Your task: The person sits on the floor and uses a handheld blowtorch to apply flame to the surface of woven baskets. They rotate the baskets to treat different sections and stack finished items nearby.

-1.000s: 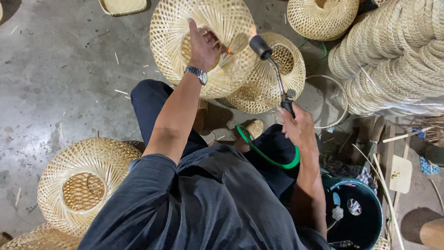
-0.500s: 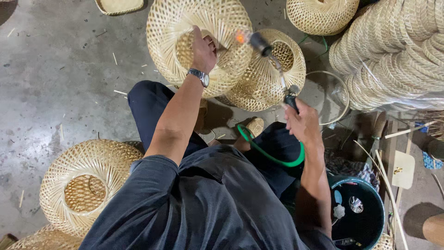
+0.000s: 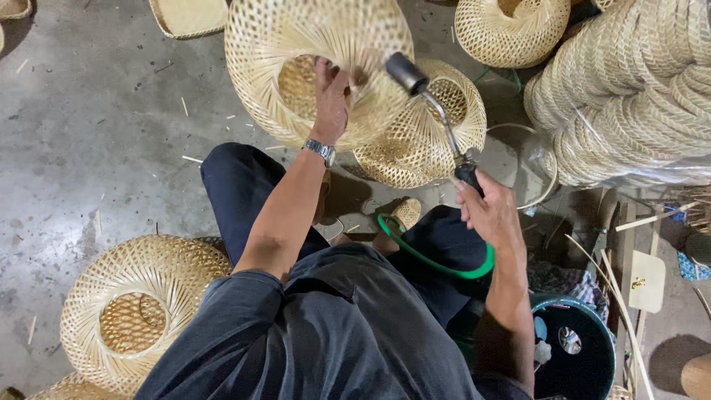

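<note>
Head view: woven bamboo shade held up in front of me, torch at its side.

With my left hand (image 3: pixel 331 100) I reached into the bamboo shade (image 3: pixel 318 67) through its open mouth, fingers curled on the inner rim, and held it raised above my knees. My right hand (image 3: pixel 489 215) was closed around the black grip of the gas torch (image 3: pixel 433 111), whose dark nozzle touched the shade's right side, just beside my left hand. A green hose (image 3: pixel 437 263) looped under my right wrist.
</note>
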